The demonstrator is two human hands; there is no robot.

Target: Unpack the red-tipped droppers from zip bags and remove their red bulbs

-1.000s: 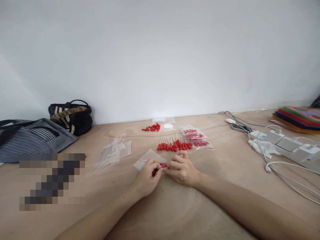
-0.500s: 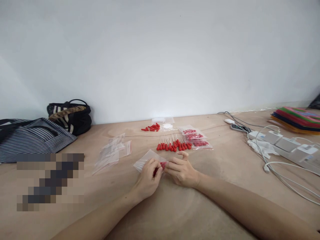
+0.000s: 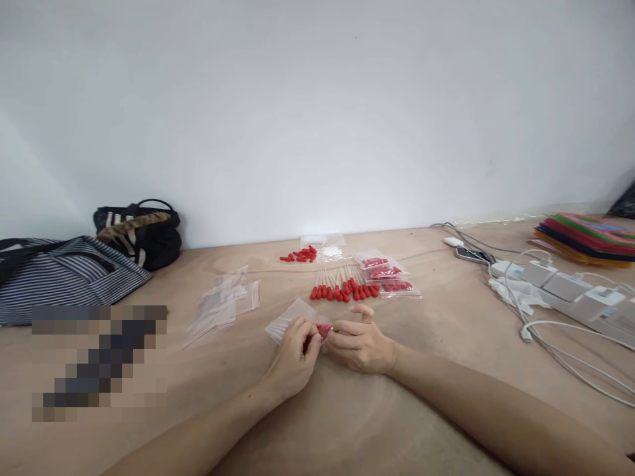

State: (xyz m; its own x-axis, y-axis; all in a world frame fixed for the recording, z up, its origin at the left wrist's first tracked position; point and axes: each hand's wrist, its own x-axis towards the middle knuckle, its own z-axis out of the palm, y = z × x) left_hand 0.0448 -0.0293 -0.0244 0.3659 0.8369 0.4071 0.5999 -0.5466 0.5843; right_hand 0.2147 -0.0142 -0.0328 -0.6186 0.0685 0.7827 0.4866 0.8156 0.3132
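Clear bag (image 3: 294, 314) in pinched left hand (image 3: 294, 357) and right hand (image 3: 362, 347), adapter (image 3: 601, 301) markings illegible

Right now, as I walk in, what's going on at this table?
Someone is handling a small clear bag with red contents. The left hand pinches it, and the right hand is at its right end, its exact grip hidden. Red-bulbed droppers lie in a row just beyond, with bags of red pieces to their right. Flat clear bags lie to the left, and loose red pieces farther back.
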